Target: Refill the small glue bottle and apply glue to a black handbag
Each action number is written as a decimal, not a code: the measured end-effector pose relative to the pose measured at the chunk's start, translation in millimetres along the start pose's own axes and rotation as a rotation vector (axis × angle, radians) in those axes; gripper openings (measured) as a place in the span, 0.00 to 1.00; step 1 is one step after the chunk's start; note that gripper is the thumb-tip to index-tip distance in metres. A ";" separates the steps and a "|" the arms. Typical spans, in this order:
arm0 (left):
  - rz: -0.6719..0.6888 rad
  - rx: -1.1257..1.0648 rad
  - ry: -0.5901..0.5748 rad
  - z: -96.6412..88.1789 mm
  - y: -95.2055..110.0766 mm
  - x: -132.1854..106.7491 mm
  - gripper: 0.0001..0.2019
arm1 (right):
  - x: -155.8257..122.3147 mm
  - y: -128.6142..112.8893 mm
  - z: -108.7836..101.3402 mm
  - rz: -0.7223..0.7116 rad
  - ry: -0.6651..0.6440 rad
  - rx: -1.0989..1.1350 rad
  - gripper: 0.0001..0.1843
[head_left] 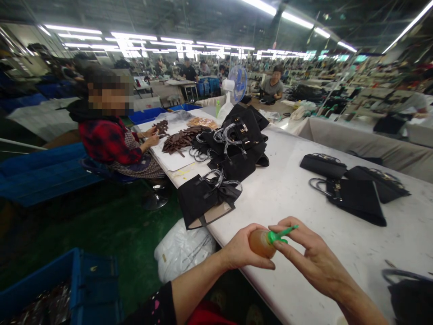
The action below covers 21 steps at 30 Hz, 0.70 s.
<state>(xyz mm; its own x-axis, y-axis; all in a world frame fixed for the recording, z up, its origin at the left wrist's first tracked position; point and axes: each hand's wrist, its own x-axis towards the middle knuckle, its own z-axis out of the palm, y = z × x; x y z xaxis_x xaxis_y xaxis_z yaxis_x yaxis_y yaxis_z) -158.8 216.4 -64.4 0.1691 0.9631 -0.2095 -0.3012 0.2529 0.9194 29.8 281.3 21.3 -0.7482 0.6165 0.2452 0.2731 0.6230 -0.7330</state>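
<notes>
My left hand (241, 250) is wrapped round a small amber bottle (261, 243) at the near edge of the white table (291, 189). The bottle has a green nozzle cap (279, 234) that points up and right. My right hand (313, 255) pinches that green cap between thumb and fingers. Both hands hover just above the table top. A black handbag (208, 198) lies at the table's left edge a little beyond my hands.
More black handbags are piled mid-table (241, 144) and to the right (353, 192). A seated person in a red plaid shirt (111, 140) handles brown leather pieces (179, 139). A blue crate (81, 289) and a white plastic bag (182, 250) sit on the green floor. A fan (237, 85) stands behind.
</notes>
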 end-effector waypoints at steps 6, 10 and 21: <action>-0.002 -0.008 -0.002 1.9 0.1 3.1 0.38 | 3.1 -5.1 -4.1 -0.073 0.020 -0.087 0.07; 0.001 -0.010 0.014 5.8 4.5 2.4 0.38 | 2.6 -6.0 -3.7 -0.107 0.014 -0.146 0.10; 0.035 -0.230 -0.083 5.0 18.3 -1.2 0.55 | 4.3 -16.4 -5.8 -0.215 0.163 -0.230 0.08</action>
<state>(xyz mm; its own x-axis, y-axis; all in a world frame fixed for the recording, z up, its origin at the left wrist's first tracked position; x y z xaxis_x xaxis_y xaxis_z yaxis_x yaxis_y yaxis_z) -159.9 219.4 -45.7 0.2285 0.9631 -0.1421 -0.5122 0.2431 0.8237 25.6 276.6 38.0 -0.7021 0.5166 0.4901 0.2626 0.8276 -0.4961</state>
